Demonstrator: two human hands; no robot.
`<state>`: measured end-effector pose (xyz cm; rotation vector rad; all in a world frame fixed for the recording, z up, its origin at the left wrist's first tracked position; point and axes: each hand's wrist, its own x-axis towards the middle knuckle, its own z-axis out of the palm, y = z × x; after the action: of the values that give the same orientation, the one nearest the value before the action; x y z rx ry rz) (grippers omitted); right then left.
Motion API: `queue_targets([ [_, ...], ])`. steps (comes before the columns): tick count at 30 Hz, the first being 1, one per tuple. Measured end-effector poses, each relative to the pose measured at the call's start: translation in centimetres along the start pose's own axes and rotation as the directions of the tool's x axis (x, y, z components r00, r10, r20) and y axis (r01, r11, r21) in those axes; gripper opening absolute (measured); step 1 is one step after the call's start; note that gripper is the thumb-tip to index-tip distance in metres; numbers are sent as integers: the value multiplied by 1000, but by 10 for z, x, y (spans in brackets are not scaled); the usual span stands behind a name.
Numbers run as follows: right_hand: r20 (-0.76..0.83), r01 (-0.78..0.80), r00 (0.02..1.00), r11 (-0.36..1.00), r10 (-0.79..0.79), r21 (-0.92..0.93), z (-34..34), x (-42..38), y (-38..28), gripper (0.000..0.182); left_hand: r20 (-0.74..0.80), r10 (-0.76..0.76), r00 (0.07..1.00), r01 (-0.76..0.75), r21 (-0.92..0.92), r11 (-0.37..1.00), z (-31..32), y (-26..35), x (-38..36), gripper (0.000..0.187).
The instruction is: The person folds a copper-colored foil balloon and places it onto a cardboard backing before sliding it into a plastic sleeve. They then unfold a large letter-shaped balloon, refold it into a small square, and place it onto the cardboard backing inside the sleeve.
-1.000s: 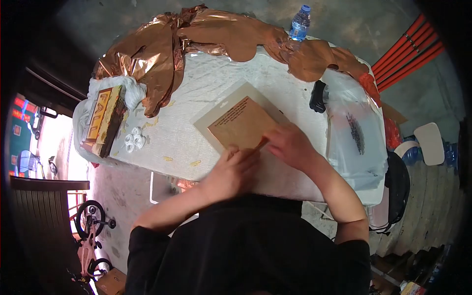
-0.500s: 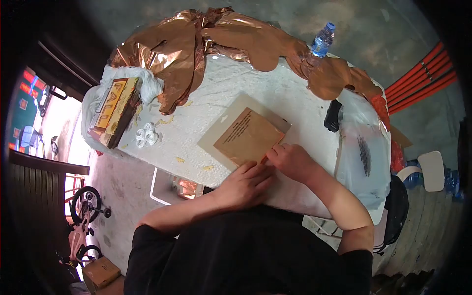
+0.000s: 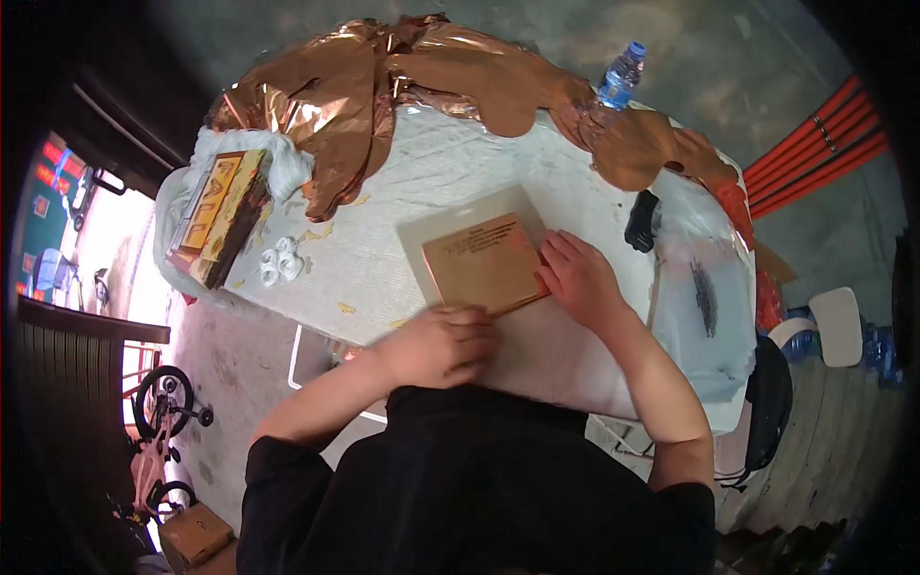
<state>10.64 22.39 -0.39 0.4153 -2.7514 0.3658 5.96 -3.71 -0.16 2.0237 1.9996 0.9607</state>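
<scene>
On counter (image 3: 369,268): packet (image 3: 484,271) central; foil (image 3: 489,79) along far edge, bottle (image 3: 621,80) beside it; box (image 3: 218,216) left, rolls (image 3: 281,264) just right of box; bags (image 3: 678,307) at right.

brown packet (image 3: 482,268) on white table (image 3: 422,153); right grip (image 3: 580,280) at right edge, left grip (image 3: 443,346) at near edge

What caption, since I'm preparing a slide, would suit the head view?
Right hand at the side of a brown printed packet, left hand by its near edge, copper foil beyond.
</scene>
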Motion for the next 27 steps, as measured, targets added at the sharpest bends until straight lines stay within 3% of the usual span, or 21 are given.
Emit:
queue_targets([
  [2,73,-121,989,983,132,-135,-1,-12,-9,33,-83,-12,996,20,91,996,-5,-6,-6,19],
  [6,84,-144,983,969,163,-199,-14,-23,-22,33,-136,-118,984,140,170,975,2,4,-8,24],
  [8,-97,-118,990,986,107,-119,-20,-21,-21,28,-154,-121,981,149,189,971,10,15,-2,29],
  [9,-101,-111,990,987,99,-115,-21,-19,-24,28,-173,-130,976,166,210,964,14,21,1,34],
  [11,74,-35,997,994,28,107,-19,-18,-33,20,-180,-135,974,179,253,951,24,26,3,39],
  [12,72,-32,997,993,24,111,-16,-18,-38,20,-186,-131,974,181,286,941,29,28,4,43],
  [14,81,90,992,992,-98,92,-8,-18,-49,14,-184,-143,972,195,307,931,32,29,3,46],
  [20,167,131,979,988,-117,-76,4,-12,-58,7,-175,-181,968,219,232,948,35,28,0,51],
  [27,188,131,976,985,-108,-114,7,-7,-63,6,-180,-168,969,203,202,958,30,23,-1,46],
])
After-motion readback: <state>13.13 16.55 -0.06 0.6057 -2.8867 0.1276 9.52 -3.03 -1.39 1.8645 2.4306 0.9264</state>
